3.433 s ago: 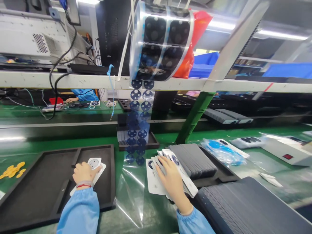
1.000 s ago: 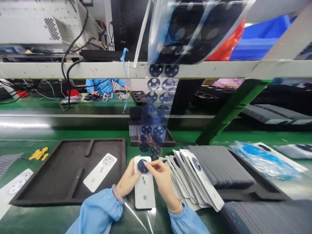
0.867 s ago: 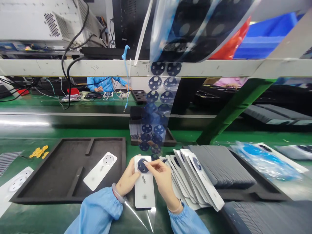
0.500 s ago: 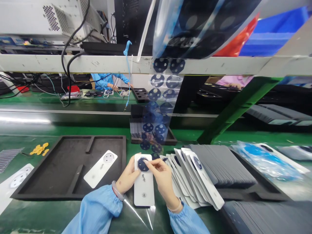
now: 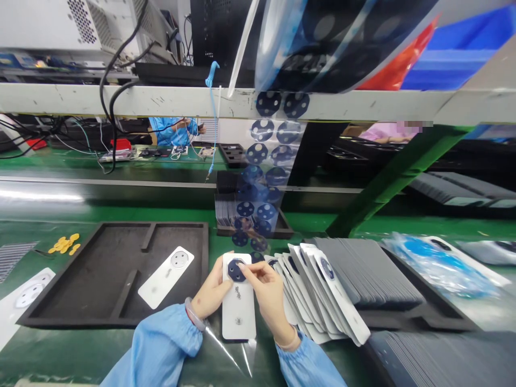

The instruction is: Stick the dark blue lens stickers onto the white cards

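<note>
My left hand (image 5: 212,293) grips a white phone back panel (image 5: 238,328) by its left edge, the panel standing upright in front of me. A dark round camera sticker (image 5: 234,272) with several holes lies over its top end. The fingers of my right hand (image 5: 269,293) are pinched together at the sticker's upper right edge; their tips partly cover it. Right of that hand, several white panels (image 5: 338,301) lean in a fanned row. Another white panel with a pale camera circle (image 5: 164,279) lies left of my left hand.
A black divided tray (image 5: 88,285) is on the left, with yellow pieces (image 5: 64,245) beyond it. Grey panels (image 5: 366,271) fill a tray on the right. A clear strip of dark round stickers (image 5: 258,153) hangs from a roll above. Co-workers sit across the bench.
My hands and the panel stay almost in place, with the right fingertips still at the sticker. Across the bench, the blue-sleeved co-worker's hands have lifted. The view has shifted slightly.
</note>
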